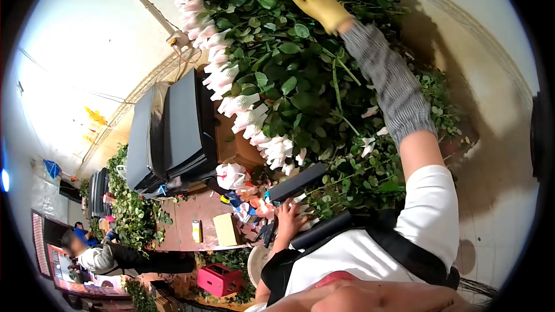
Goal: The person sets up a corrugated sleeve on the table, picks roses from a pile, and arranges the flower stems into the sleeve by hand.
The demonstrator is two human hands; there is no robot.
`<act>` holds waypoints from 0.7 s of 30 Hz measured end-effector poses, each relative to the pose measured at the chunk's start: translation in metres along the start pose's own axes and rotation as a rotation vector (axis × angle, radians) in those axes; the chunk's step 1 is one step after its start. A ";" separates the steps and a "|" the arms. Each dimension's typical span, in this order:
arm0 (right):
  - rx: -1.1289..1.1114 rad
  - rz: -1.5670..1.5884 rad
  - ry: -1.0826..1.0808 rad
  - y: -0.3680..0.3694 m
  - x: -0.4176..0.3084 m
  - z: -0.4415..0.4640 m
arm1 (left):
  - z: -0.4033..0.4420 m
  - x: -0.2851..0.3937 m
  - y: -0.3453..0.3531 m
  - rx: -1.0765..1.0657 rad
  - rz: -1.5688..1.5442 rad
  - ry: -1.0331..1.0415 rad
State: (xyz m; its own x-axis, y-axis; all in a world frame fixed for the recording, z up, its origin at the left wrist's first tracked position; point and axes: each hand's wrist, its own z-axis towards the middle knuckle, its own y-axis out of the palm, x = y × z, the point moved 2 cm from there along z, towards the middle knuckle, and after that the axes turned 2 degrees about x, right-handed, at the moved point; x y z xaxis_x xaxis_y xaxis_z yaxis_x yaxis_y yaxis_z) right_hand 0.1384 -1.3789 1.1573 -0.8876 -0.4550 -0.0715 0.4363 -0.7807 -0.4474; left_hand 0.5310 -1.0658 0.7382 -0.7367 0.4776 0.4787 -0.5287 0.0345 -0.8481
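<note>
My right hand [318, 3], in a yellow glove and grey knitted sleeve, reaches over the far part of a big pile of leafy rose stems [289, 75]. A finger or thumb points left; nothing shows in it, and the leaves hide part of the fingers. White-netted rose heads [237, 104] line the pile's left side. Low in the view, my bare left hand [289, 219] rests with fingers spread among a few netted heads. It lies between a dark padded bar [298, 182] and a second black bar [324, 230]. Loose stems [358, 176] lie to its right.
Dark grey panels [185, 124] stand left of the pile, beside a cardboard box [234, 147]. A white plastic bag [231, 176], a small carton [226, 230] and scraps lie on the reddish table [188, 214]. A pink stool [221, 280] is below. Another person [110, 258] stands far left.
</note>
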 end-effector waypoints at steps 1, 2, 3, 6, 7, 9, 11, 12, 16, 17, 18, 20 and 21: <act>0.044 -0.116 -0.036 0.027 0.016 0.017 | 0.001 -0.001 0.001 0.006 -0.007 0.001; -0.056 -0.161 0.088 0.068 0.044 0.025 | 0.000 -0.002 0.001 0.007 -0.016 0.002; -0.160 -0.209 0.211 0.096 0.062 0.027 | 0.000 -0.003 0.001 -0.001 -0.015 0.002; -0.279 -0.449 0.269 0.127 0.063 0.018 | -0.003 -0.005 0.005 0.024 -0.023 -0.010; -0.268 -0.479 0.206 0.114 0.052 0.017 | -0.003 -0.004 0.004 0.017 -0.014 -0.012; -0.244 -0.536 0.083 0.096 0.040 0.020 | 0.000 0.000 0.001 0.016 -0.003 -0.015; -0.268 -0.540 0.111 0.087 0.040 0.023 | 0.001 0.004 -0.004 0.015 -0.012 -0.011; -0.267 -0.545 0.108 0.083 0.038 0.028 | 0.003 0.005 -0.005 0.020 -0.015 -0.006; -0.235 -0.566 0.097 0.062 0.030 0.023 | 0.004 0.004 -0.004 -0.009 -0.047 -0.049; -0.142 -0.435 0.036 0.049 0.025 0.011 | 0.002 0.003 -0.003 -0.006 -0.028 -0.048; -0.052 -0.300 -0.028 0.036 0.016 -0.003 | 0.003 0.003 -0.006 0.002 -0.027 -0.059; -0.277 -0.325 0.059 0.020 0.006 -0.031 | 0.003 0.008 -0.009 0.007 0.002 -0.020; -0.277 -0.345 -0.031 0.013 -0.002 -0.041 | 0.001 0.006 -0.005 -0.006 -0.029 -0.057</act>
State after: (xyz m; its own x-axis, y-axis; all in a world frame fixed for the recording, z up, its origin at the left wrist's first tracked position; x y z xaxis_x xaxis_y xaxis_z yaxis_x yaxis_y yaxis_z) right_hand 0.1394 -1.3703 1.1148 -0.9676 -0.2037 0.1493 0.0548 -0.7466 -0.6630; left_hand 0.5293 -1.0640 0.7455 -0.7440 0.4250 0.5156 -0.5480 0.0534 -0.8348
